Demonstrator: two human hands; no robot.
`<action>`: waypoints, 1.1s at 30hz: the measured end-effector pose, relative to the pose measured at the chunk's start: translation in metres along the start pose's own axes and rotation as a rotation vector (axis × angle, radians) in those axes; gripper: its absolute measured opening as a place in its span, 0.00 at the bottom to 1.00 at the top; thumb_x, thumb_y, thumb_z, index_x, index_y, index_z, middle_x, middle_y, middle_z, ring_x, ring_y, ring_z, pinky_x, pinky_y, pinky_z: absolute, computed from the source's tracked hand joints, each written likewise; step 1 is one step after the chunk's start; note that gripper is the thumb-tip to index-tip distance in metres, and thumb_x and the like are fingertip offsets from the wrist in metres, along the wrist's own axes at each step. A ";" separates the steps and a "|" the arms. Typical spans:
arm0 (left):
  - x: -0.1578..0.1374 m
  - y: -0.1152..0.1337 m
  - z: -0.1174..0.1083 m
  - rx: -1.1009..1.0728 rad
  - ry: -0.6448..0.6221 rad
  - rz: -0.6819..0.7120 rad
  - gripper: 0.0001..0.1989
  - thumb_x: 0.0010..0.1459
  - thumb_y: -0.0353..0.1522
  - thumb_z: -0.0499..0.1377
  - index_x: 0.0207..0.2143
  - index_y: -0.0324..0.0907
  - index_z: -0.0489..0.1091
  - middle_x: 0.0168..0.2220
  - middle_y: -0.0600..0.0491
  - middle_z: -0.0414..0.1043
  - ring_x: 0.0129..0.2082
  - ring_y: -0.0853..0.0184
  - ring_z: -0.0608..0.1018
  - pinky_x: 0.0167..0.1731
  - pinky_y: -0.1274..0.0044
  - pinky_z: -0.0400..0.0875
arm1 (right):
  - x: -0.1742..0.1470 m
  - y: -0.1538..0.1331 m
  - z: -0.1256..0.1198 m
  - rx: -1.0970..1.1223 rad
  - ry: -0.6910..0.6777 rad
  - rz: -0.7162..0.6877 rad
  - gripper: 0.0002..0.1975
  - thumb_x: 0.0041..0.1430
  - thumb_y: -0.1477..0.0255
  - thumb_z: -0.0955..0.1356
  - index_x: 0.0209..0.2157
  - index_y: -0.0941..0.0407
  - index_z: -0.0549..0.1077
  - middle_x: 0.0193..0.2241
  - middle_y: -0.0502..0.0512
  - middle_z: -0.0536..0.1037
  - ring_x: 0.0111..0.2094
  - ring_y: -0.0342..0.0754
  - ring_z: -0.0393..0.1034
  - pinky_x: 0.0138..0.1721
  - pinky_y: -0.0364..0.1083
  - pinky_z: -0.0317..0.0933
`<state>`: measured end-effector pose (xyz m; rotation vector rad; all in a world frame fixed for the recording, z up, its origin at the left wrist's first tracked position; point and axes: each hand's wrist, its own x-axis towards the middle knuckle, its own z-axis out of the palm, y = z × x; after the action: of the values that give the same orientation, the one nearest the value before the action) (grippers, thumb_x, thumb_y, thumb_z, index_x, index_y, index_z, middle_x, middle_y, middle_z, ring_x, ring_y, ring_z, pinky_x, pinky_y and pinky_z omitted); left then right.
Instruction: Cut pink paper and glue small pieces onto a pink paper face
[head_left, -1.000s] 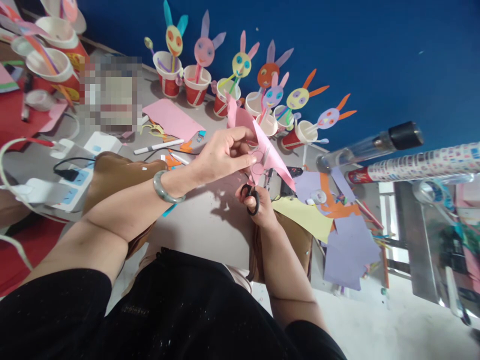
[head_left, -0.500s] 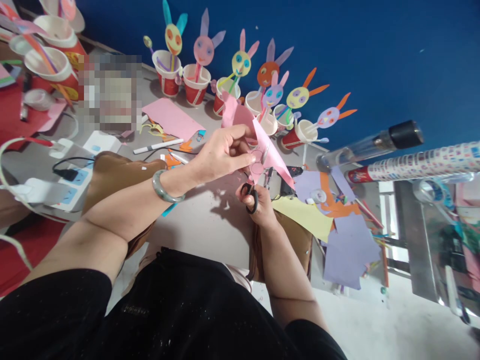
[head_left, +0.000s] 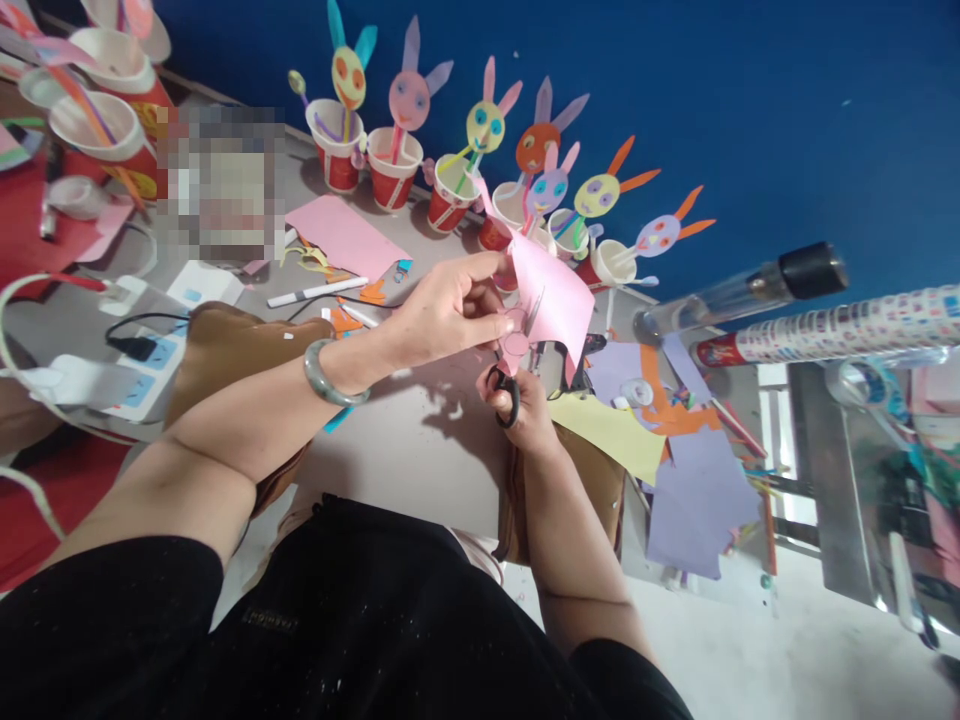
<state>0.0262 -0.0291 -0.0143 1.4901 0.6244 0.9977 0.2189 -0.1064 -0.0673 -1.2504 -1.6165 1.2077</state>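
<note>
Paper (head_left: 564,298) in left hand (head_left: 439,312), blades (head_left: 535,305) unclear

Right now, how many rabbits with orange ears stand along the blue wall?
2: the yellow-faced rabbit second from the row's right end and the lilac-faced rabbit at that end. Both show clearly.

Craft corner: scissors (head_left: 514,402), paper rabbits (head_left: 409,100)
</note>
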 end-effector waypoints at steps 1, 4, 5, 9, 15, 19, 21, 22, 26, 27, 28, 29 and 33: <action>0.000 0.001 0.000 0.006 0.002 0.000 0.18 0.57 0.25 0.65 0.50 0.37 0.71 0.28 0.57 0.77 0.24 0.73 0.80 0.28 0.80 0.77 | 0.000 0.000 0.000 -0.006 0.003 0.001 0.37 0.48 0.32 0.70 0.23 0.55 0.66 0.22 0.50 0.69 0.24 0.43 0.58 0.28 0.46 0.53; 0.000 0.002 -0.001 0.027 0.008 -0.005 0.17 0.57 0.25 0.65 0.50 0.37 0.72 0.27 0.57 0.76 0.24 0.73 0.80 0.28 0.80 0.77 | 0.000 -0.001 0.000 -0.017 0.001 0.001 0.37 0.48 0.31 0.70 0.24 0.54 0.67 0.22 0.49 0.69 0.24 0.43 0.58 0.28 0.46 0.54; 0.000 0.001 -0.002 0.031 0.007 -0.006 0.17 0.58 0.25 0.65 0.50 0.37 0.72 0.27 0.57 0.76 0.24 0.73 0.80 0.28 0.80 0.77 | 0.000 -0.001 0.000 -0.017 -0.002 0.000 0.37 0.48 0.31 0.70 0.24 0.54 0.67 0.22 0.49 0.69 0.24 0.43 0.58 0.28 0.46 0.54; 0.001 -0.001 -0.003 0.020 -0.014 0.001 0.19 0.58 0.26 0.63 0.53 0.38 0.71 0.27 0.58 0.76 0.25 0.74 0.79 0.28 0.81 0.76 | 0.001 -0.002 0.000 -0.009 0.000 0.008 0.37 0.47 0.32 0.70 0.23 0.54 0.66 0.22 0.49 0.69 0.24 0.42 0.57 0.28 0.46 0.54; 0.000 0.002 -0.005 0.020 -0.023 -0.016 0.22 0.57 0.27 0.64 0.55 0.36 0.70 0.27 0.56 0.76 0.24 0.73 0.79 0.28 0.79 0.75 | 0.001 -0.002 -0.001 -0.016 0.005 0.029 0.37 0.45 0.32 0.71 0.23 0.54 0.66 0.22 0.49 0.69 0.24 0.43 0.57 0.28 0.46 0.54; 0.000 0.004 -0.006 0.028 -0.036 -0.016 0.20 0.56 0.28 0.66 0.52 0.38 0.73 0.25 0.58 0.74 0.24 0.73 0.77 0.28 0.79 0.75 | 0.001 -0.003 -0.003 -0.047 0.018 0.026 0.36 0.46 0.33 0.72 0.22 0.54 0.66 0.22 0.50 0.70 0.26 0.44 0.60 0.30 0.47 0.55; 0.000 0.003 -0.007 0.028 -0.046 -0.001 0.20 0.56 0.28 0.66 0.52 0.39 0.73 0.25 0.59 0.74 0.23 0.74 0.76 0.27 0.79 0.74 | 0.002 -0.002 -0.003 -0.062 0.020 0.016 0.36 0.46 0.33 0.72 0.21 0.54 0.66 0.23 0.51 0.70 0.27 0.46 0.62 0.31 0.48 0.56; 0.000 0.003 -0.007 0.031 -0.049 0.006 0.20 0.56 0.28 0.66 0.53 0.39 0.74 0.25 0.59 0.73 0.23 0.74 0.76 0.27 0.79 0.74 | 0.002 -0.001 -0.004 -0.067 0.020 0.014 0.35 0.46 0.34 0.73 0.21 0.54 0.66 0.23 0.51 0.70 0.27 0.46 0.62 0.31 0.48 0.56; 0.000 0.003 -0.008 0.061 -0.061 0.008 0.22 0.56 0.29 0.66 0.54 0.39 0.75 0.24 0.58 0.73 0.22 0.73 0.76 0.25 0.79 0.73 | 0.002 0.002 -0.005 -0.058 0.009 0.030 0.33 0.48 0.37 0.74 0.22 0.53 0.67 0.24 0.51 0.70 0.27 0.46 0.61 0.31 0.49 0.54; 0.000 0.004 -0.008 0.063 -0.059 0.004 0.22 0.56 0.29 0.67 0.54 0.39 0.75 0.23 0.59 0.73 0.22 0.73 0.75 0.25 0.78 0.72 | 0.002 0.003 -0.006 -0.045 0.001 0.030 0.33 0.48 0.37 0.74 0.22 0.53 0.67 0.24 0.51 0.70 0.26 0.46 0.60 0.31 0.49 0.54; 0.000 0.004 -0.009 0.062 -0.053 -0.002 0.23 0.55 0.29 0.67 0.54 0.40 0.75 0.23 0.59 0.72 0.22 0.72 0.75 0.25 0.78 0.72 | 0.002 0.003 -0.006 -0.029 -0.009 0.028 0.33 0.48 0.37 0.74 0.23 0.53 0.68 0.24 0.51 0.69 0.26 0.46 0.60 0.30 0.49 0.54; 0.000 0.005 -0.009 0.059 -0.046 -0.009 0.23 0.55 0.28 0.68 0.54 0.40 0.75 0.23 0.59 0.72 0.22 0.72 0.75 0.24 0.78 0.72 | 0.002 0.004 -0.006 -0.011 -0.018 0.023 0.33 0.48 0.36 0.74 0.23 0.52 0.67 0.23 0.51 0.68 0.26 0.46 0.59 0.30 0.49 0.53; 0.001 0.007 -0.013 0.047 -0.042 -0.022 0.28 0.53 0.27 0.68 0.58 0.39 0.74 0.23 0.59 0.72 0.23 0.73 0.74 0.26 0.78 0.72 | 0.003 0.005 -0.004 0.047 -0.037 0.036 0.34 0.46 0.35 0.74 0.25 0.51 0.67 0.22 0.49 0.65 0.26 0.46 0.56 0.29 0.49 0.51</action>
<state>0.0145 -0.0227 -0.0081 1.5383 0.6373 0.9382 0.2232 -0.1022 -0.0715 -1.2392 -1.5892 1.2902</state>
